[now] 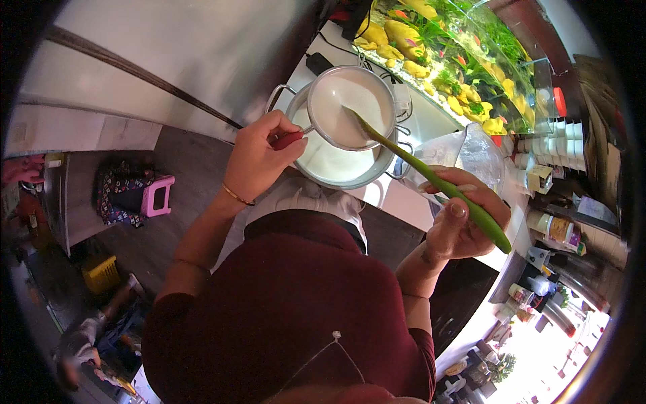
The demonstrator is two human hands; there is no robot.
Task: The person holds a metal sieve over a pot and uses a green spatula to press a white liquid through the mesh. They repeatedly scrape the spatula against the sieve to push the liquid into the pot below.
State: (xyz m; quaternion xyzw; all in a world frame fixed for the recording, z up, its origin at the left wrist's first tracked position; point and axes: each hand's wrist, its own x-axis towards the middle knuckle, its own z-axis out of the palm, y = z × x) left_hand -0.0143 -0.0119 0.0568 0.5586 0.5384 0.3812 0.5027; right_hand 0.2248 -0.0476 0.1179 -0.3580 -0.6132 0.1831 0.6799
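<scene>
My left hand (pixel 262 154) grips the red handle (pixel 287 141) of a round metal strainer (pixel 310 106). The strainer sits over the upper part of a wide metal pot (pixel 347 186) and holds off-white liquid (pixel 328 101). More white liquid (pixel 338 161) fills the pot below. In my right hand (pixel 462 217) is a green spatula or spoon (pixel 429 171), held at a slant; its head dips into the liquid in the strainer, so its exact shape is partly hidden. A clear plastic pitcher or bag-like container (pixel 469 151) stands right of the pot, beyond my right fingers.
A lit aquarium (pixel 454 65) with yellow stones stands behind the pot. Cables and a black power adapter (pixel 318 64) lie on the white counter (pixel 388 202). Stacked white cups (pixel 555 146) are at right. A pink stool (pixel 157 195) and another person (pixel 88 338) are at left.
</scene>
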